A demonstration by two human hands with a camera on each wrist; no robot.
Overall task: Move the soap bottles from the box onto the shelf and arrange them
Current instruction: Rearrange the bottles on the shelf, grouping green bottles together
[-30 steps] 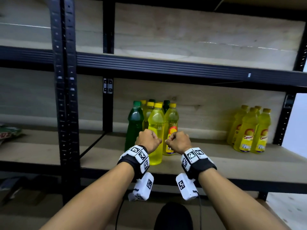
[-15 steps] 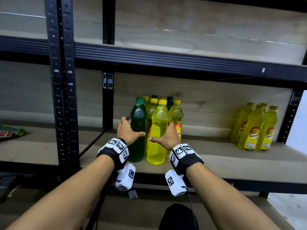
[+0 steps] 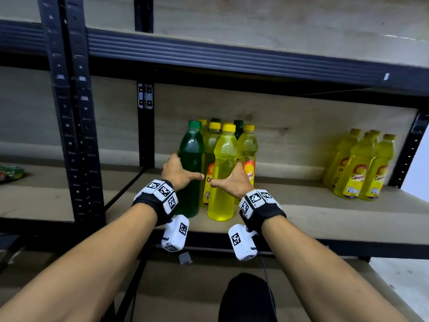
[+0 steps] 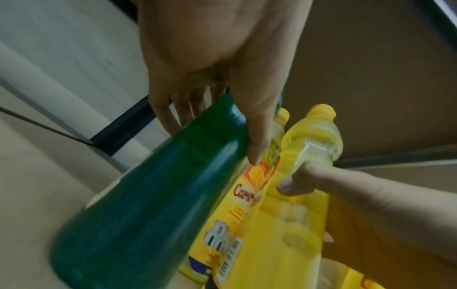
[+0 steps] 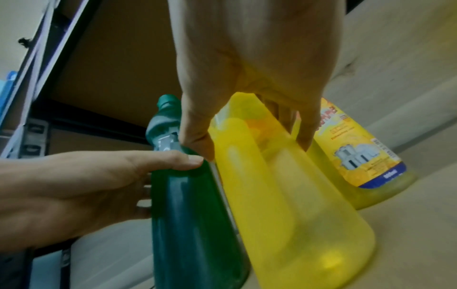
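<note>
A dark green soap bottle and an unlabelled yellow soap bottle stand side by side at the front of a cluster on the wooden shelf. My left hand straddles the green bottle, thumb across its front and straight fingers along its left side. My right hand straddles the yellow bottle the same way, thumb on its left and fingers on its right. Labelled yellow bottles and other green ones stand behind, partly hidden. No box is in view.
A second group of labelled yellow bottles stands at the shelf's right end, with bare board between the groups. A black upright is to the left, and the upper shelf beam hangs low overhead. A green packet lies far left.
A second ago both hands were curled tight round the front bottles. They have opened, and now lie with fingers spread along the bottles' sides. The bottles stand on the shelf.
</note>
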